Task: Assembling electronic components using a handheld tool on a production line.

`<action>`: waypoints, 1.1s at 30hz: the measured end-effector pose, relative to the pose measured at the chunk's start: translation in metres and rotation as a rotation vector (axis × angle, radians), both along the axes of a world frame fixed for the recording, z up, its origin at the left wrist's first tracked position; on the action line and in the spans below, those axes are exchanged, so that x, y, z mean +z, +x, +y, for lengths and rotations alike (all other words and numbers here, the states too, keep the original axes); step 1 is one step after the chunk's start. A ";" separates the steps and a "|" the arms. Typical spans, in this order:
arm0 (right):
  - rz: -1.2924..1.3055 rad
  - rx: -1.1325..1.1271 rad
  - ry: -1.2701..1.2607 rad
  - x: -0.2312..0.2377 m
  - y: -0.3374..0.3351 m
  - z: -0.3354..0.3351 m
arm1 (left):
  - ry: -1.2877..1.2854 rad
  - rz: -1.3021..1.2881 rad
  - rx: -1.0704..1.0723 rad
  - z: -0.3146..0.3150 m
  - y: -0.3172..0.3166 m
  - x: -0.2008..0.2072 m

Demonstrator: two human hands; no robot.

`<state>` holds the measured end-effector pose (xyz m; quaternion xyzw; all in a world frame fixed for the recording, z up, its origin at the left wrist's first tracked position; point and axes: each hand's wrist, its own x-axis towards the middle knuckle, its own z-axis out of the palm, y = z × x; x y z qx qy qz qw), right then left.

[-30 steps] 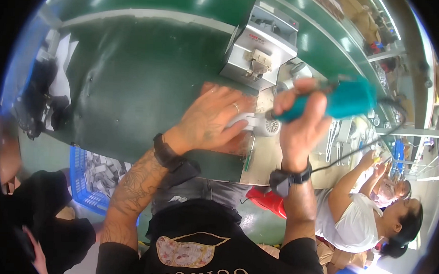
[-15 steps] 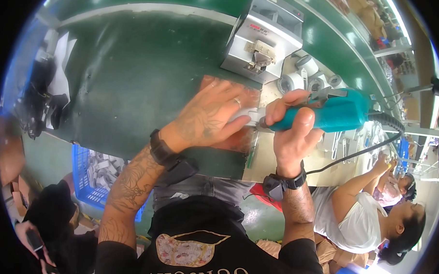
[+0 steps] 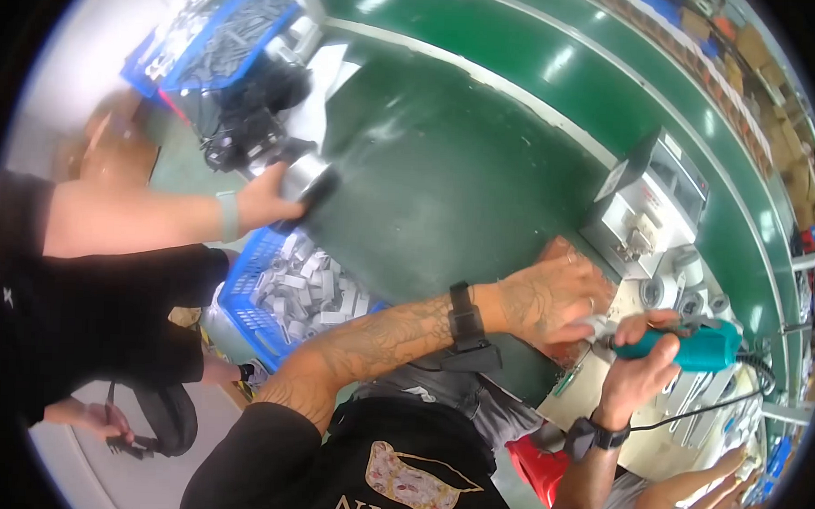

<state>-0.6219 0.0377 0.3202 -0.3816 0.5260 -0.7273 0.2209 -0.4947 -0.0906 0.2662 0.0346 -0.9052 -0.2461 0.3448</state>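
My right hand is wrapped round a teal corded power tool, its tip aimed left. My left hand lies palm down on a reddish-brown board. Its thumb and fingers close on a small pale piece, mostly hidden, right at the tool's tip. Whether the tip touches the piece I cannot tell. A black cord runs from the tool's back end in a loop toward my right wrist.
Beyond the hands stands a grey metal machine, with white rolls beside it. A blue basket of pale plastic parts is at my left. A person's hand there holds a blurred silvery object over the green table.
The view has swung left, so my hands and the machine sit further right in it. A person with an outstretched arm now shows at the left. My grip on the tool looks the same.
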 end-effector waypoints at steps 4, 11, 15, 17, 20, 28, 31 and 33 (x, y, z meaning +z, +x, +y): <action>-0.150 0.020 -0.187 0.024 0.004 0.038 | -0.112 0.026 -0.045 0.019 0.014 0.010; -0.069 -0.124 -0.159 0.014 0.009 0.096 | 0.091 0.199 0.596 -0.050 0.082 0.023; -0.003 -0.121 -0.073 0.006 0.006 0.117 | -0.051 -0.023 0.927 -0.111 0.112 0.002; -0.011 -0.169 -0.075 0.003 0.007 0.125 | -0.116 -0.146 0.946 -0.126 0.104 -0.020; -0.024 -0.325 -0.024 -0.002 0.006 0.135 | -0.317 0.042 0.888 -0.104 0.075 0.009; -0.092 -0.088 -0.001 0.018 0.017 0.122 | 0.088 -0.225 0.047 0.025 -0.081 0.074; -0.068 -0.124 0.044 0.026 0.023 0.130 | 0.068 -0.137 -0.056 0.054 -0.137 0.031; -0.072 -0.126 0.057 0.024 0.023 0.135 | 0.093 -0.149 -0.056 0.067 -0.161 0.033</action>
